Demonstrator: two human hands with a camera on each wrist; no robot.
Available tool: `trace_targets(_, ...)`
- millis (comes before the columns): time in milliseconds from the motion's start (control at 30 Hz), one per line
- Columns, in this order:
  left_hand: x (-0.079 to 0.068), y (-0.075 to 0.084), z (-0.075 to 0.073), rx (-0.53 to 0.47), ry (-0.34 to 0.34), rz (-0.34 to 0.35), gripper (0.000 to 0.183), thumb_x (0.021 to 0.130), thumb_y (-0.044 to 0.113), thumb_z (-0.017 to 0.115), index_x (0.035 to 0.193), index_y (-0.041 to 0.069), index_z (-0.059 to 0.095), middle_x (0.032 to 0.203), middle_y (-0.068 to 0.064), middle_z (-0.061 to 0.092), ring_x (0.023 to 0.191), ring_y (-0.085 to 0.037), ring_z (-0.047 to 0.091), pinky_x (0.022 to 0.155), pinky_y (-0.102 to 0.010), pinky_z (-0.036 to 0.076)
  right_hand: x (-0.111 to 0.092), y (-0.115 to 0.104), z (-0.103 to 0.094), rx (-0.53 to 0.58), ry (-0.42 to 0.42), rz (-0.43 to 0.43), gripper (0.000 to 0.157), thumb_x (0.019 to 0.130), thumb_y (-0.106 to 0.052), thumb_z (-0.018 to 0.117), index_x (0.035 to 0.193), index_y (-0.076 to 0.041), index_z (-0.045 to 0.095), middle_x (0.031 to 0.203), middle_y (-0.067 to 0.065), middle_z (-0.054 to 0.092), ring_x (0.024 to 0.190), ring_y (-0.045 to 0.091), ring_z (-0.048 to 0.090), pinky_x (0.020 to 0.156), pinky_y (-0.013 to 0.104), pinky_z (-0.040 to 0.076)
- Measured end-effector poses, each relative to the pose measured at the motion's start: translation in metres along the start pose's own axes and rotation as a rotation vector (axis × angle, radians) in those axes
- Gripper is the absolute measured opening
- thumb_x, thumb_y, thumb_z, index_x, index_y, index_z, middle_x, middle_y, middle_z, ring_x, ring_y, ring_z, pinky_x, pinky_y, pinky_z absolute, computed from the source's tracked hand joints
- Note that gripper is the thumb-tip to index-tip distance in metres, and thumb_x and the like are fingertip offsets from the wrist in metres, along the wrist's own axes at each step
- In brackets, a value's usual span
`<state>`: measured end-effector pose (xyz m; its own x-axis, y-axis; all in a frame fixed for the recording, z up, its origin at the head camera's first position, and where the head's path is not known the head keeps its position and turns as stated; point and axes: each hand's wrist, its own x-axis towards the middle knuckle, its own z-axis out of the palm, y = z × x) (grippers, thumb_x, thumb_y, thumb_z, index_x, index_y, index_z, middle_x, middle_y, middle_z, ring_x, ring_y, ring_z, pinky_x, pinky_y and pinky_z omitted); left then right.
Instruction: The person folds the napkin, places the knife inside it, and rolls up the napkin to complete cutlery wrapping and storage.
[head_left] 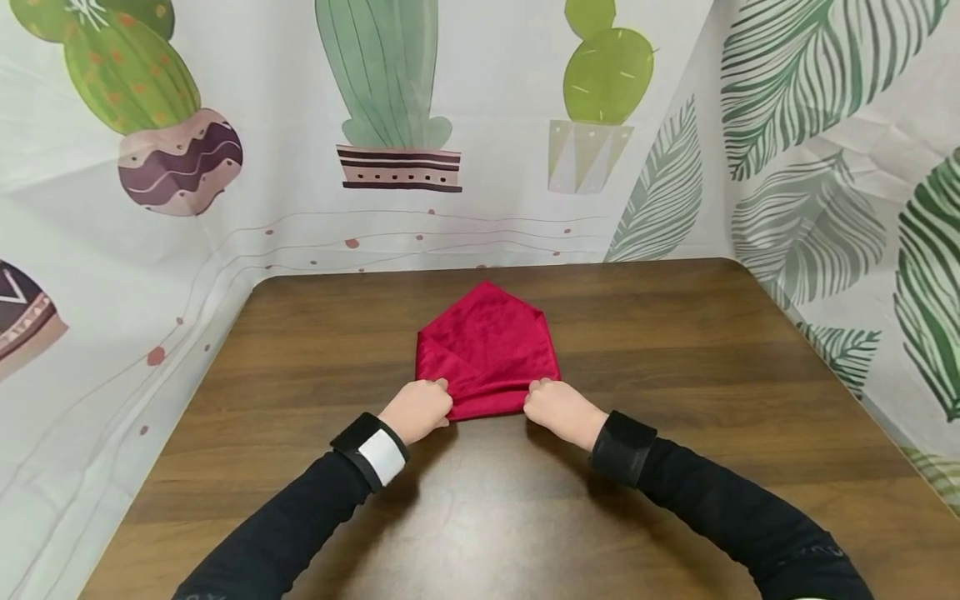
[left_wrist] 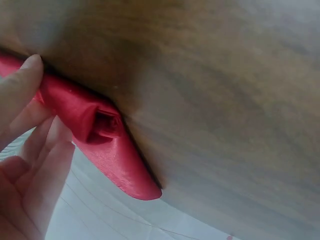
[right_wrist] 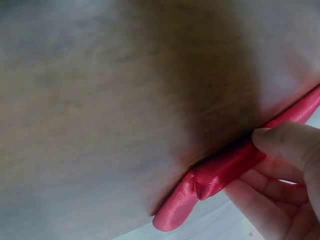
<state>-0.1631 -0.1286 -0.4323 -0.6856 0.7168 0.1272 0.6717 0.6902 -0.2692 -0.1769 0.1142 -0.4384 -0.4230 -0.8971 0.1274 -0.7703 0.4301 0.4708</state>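
A shiny red cloth (head_left: pixel 487 342) lies folded on the table, its far end coming to a point and its near edge turned over into a thick band. At the near left corner my left hand (head_left: pixel 418 410) pinches that band between thumb and fingers. My right hand (head_left: pixel 561 412) grips the near right corner the same way. In the left wrist view the end of the folded cloth (left_wrist: pixel 75 107) shows as a small open tube beside the fingers. The right wrist view shows the cloth's band (right_wrist: pixel 220 172) with the thumb on its near side and the fingers behind.
The cloth lies toward the far middle of a brown wooden table (head_left: pixel 675 350) with rounded far corners. A white curtain (head_left: pixel 495 225) printed with cacti and leaves hangs behind and along the sides. Both wrists wear black straps (head_left: pixel 622 448).
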Motion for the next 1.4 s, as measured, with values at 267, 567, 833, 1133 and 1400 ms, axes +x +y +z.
trace_targets(267,0.001,-0.006,0.000,-0.019,-0.007,0.079,0.021,0.069,0.013,0.068,0.051,0.011,0.056,0.061,-0.004,0.049,0.052,-0.020,0.053,0.049,-0.027,0.046,0.001,0.005,-0.001,0.040,-0.038,0.009,0.017,0.068,0.002,0.068,0.060,-0.011,0.061,0.055,0.001,0.051,0.058,0.014,0.049,0.054,0.020,0.041)
trace_targets(567,0.003,-0.016,-0.002,-0.156,-0.129,0.057,0.016,0.080,0.009,0.063,0.066,0.004,0.058,0.067,-0.006,0.047,0.057,-0.018,0.053,0.052,-0.025,0.046,0.001,0.019,-0.001,0.209,-0.073,0.064,0.014,0.072,0.000,0.066,0.065,-0.008,0.058,0.059,0.004,0.053,0.058,0.018,0.053,0.055,0.024,0.045)
trace_targets(833,0.011,-0.024,0.005,-0.297,-0.170,-0.027,0.009,0.076,-0.002,0.062,0.074,0.006,0.060,0.067,-0.004,0.049,0.064,-0.017,0.053,0.058,-0.024,0.045,0.007,0.028,0.001,0.416,-0.133,0.166,0.011,0.075,0.005,0.061,0.073,-0.005,0.057,0.059,0.002,0.052,0.054,0.016,0.053,0.052,0.025,0.045)
trace_targets(1133,0.026,-0.033,0.009,-0.444,-0.256,-0.148,0.008,0.079,-0.001,0.058,0.079,0.007,0.060,0.072,0.000,0.059,0.068,-0.014,0.056,0.064,-0.025,0.045,0.013,0.042,0.011,0.622,-0.221,0.311,0.006,0.079,0.002,0.060,0.081,-0.003,0.063,0.076,0.004,0.059,0.073,0.018,0.058,0.066,0.028,0.048)
trace_targets(1400,0.030,-0.043,0.011,-0.554,-0.265,-0.208,0.009,0.081,0.000,0.058,0.087,0.002,0.065,0.081,-0.004,0.061,0.078,-0.018,0.057,0.072,-0.027,0.045,0.020,0.052,0.019,0.758,-0.200,0.377,0.004,0.079,-0.001,0.061,0.080,-0.002,0.065,0.075,0.004,0.061,0.073,0.019,0.058,0.067,0.028,0.047)
